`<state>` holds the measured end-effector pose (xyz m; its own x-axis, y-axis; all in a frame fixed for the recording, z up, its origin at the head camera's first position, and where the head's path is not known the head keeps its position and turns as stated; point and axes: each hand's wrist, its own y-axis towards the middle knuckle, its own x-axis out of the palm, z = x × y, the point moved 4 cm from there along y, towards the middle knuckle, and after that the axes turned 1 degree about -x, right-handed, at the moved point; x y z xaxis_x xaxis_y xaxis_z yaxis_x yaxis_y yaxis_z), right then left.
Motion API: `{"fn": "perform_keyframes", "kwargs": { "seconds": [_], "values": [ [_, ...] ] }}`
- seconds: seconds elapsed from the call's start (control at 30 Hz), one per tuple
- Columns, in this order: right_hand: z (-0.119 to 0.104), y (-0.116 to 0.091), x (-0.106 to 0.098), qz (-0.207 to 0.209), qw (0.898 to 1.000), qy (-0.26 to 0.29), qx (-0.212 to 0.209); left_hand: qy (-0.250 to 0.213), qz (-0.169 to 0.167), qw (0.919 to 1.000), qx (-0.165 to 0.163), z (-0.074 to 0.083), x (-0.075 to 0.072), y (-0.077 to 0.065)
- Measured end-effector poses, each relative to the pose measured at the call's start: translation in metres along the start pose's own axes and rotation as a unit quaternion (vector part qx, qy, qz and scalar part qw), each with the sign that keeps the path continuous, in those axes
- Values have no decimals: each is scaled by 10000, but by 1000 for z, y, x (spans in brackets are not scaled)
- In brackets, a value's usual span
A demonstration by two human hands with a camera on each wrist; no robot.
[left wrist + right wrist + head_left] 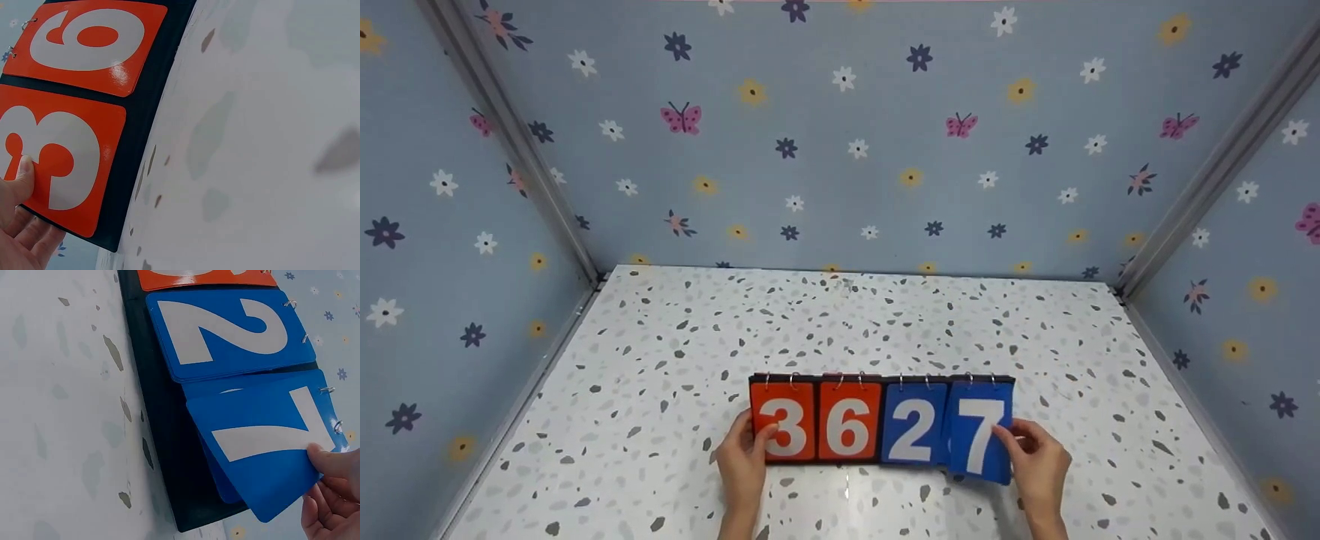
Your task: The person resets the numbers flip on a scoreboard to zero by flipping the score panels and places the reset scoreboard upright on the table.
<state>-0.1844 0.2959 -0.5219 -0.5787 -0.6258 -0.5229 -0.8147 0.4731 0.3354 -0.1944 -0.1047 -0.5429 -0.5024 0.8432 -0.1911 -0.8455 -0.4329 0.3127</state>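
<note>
A flip scoreboard (pixel 879 459) with a black backing stands on the speckled table, showing red cards 3 and 6 and blue cards 2 and 7 on metal rings. My left hand (pixel 742 457) grips its left edge, thumb over the red 3 card (pixel 84 208) and fingers behind the board. My right hand (pixel 1041 454) pinches the right edge of the blue 7 card (pixel 264 467) between thumb and fingers. That card is lifted and skewed away from the backing, with more blue cards behind it. The blue 2 card (pixel 225 332) hangs beside it.
The white speckled tabletop (pixel 855 322) spreads around the scoreboard. Blue panels with flowers and butterflies (pixel 840 112) rise at the back and both sides, joined by grey metal corner posts (pixel 510 142).
</note>
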Motion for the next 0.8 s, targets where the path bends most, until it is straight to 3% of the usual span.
{"fn": "perform_keyframes", "kwargs": {
  "seconds": [0.13,0.2,0.27,0.37,0.43,0.53,0.7,0.8],
  "values": [
    [-26,-5,-13,-52,9995,-78,-314,-58,-23,10000,-70,0,0,0],
    [-26,-5,-14,-116,9990,124,-412,-61,-34,10000,-67,0,-1,0],
    [-8,0,-9,-321,9974,415,-503,-38,-27,10000,-42,0,-1,0],
    [39,12,5,-605,9911,930,-729,-17,-14,10000,-1,0,-2,0],
    [51,16,7,-932,9848,1277,-723,-9,-12,10000,12,0,-2,1],
    [26,14,-6,-1411,9706,1860,-587,-21,-24,10000,48,0,-1,1],
    [-37,7,-36,-2062,9319,2950,-450,-70,-16,10000,24,-1,-1,1],
    [-52,9,-44,-2141,9231,3163,-443,-52,-29,10000,-30,0,0,1]
  ]
}}
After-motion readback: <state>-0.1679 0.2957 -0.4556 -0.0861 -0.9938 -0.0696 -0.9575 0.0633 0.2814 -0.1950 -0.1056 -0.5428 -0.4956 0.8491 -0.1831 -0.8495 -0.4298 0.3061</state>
